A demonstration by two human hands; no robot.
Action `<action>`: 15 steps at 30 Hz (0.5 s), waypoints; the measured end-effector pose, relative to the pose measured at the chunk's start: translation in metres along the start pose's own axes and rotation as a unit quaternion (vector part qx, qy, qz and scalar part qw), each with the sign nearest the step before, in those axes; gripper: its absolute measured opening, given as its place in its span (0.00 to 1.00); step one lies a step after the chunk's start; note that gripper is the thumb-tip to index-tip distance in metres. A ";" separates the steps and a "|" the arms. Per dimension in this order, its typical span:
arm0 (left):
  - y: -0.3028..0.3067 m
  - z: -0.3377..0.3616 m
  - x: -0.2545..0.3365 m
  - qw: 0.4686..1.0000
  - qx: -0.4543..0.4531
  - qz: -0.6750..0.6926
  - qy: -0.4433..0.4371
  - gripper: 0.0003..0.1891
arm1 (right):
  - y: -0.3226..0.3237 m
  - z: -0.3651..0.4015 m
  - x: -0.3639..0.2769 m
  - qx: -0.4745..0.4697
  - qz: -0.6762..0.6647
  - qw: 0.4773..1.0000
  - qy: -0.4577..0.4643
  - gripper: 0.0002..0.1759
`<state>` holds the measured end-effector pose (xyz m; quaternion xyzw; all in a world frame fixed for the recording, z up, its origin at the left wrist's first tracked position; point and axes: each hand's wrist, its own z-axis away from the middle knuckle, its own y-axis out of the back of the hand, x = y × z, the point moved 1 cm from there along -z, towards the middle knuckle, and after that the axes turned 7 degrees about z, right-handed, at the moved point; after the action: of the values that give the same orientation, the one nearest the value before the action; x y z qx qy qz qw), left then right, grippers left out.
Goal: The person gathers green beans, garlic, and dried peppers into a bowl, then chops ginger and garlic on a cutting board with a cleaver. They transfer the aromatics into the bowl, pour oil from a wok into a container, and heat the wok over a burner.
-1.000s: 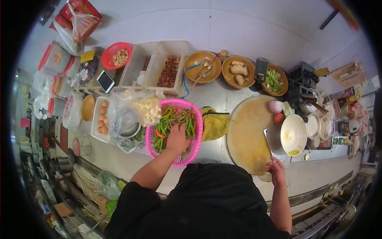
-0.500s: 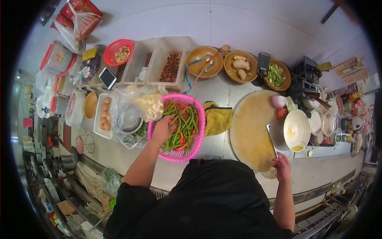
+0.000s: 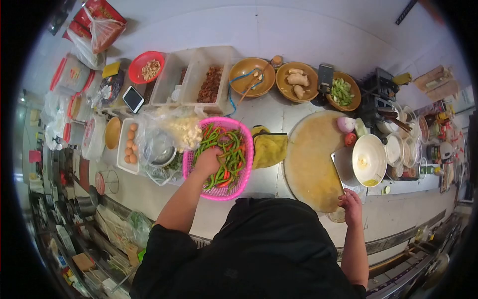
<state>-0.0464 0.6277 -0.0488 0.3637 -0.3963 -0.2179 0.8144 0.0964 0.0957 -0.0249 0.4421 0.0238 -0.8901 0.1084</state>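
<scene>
Inside the pink plastic basket (image 3: 188, 164), my left hand (image 3: 206, 160) reaches down among green and red chili peppers (image 3: 230, 158). Its fingertips are buried in them, so I cannot see how they close. My right hand (image 3: 351, 205) is closed around the handle end of a cleaver (image 3: 342, 164). The cleaver's blade lies at the right side of the round cutting board (image 3: 311, 159), partly hidden by a white bowl (image 3: 369, 160). A red onion (image 3: 347, 124) and a piece of tomato (image 3: 350, 139) sit at the board's upper right edge.
A yellow-green cloth (image 3: 269, 148) lies between basket and board. Eggs (image 3: 131, 149) in a white tray and a plastic bag (image 3: 162, 129) stand left. Along the back are bins of dried chilies (image 3: 211, 83), a bowl of ginger (image 3: 298, 79), and a phone (image 3: 133, 98). Jars crowd the right.
My left hand has shifted slightly right and down within the peppers, and its fingers show less. My right hand stays at the cleaver. The whole view has moved a little.
</scene>
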 end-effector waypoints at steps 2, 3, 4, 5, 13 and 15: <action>0.000 0.000 0.004 1.000 0.004 0.016 -0.009 0.15 | 0.003 0.002 0.002 0.005 -0.003 1.000 0.003 0.15; 0.001 0.001 0.008 1.000 0.005 0.027 0.009 0.17 | 0.004 0.002 0.003 0.006 0.000 1.000 0.000 0.15; 0.002 0.002 0.013 0.999 0.006 0.038 0.027 0.19 | 0.005 0.003 0.003 0.008 0.002 1.000 -0.002 0.15; 0.003 0.005 0.016 0.999 0.005 0.038 0.022 0.19 | 0.006 0.001 0.006 0.013 0.000 1.000 0.000 0.15; 0.033 0.016 0.090 0.992 0.056 -0.032 -0.105 0.21 | 0.023 0.032 0.019 0.004 0.002 1.000 -0.004 0.16; 0.031 0.011 0.113 0.993 0.077 -0.018 -0.086 0.18 | 0.029 0.040 0.022 -0.010 -0.004 1.000 -0.005 0.16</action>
<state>0.0138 0.5704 0.0341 0.4126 -0.4742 -0.2320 0.7423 0.0581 0.0578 -0.0164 0.4365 0.0336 -0.8924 0.1094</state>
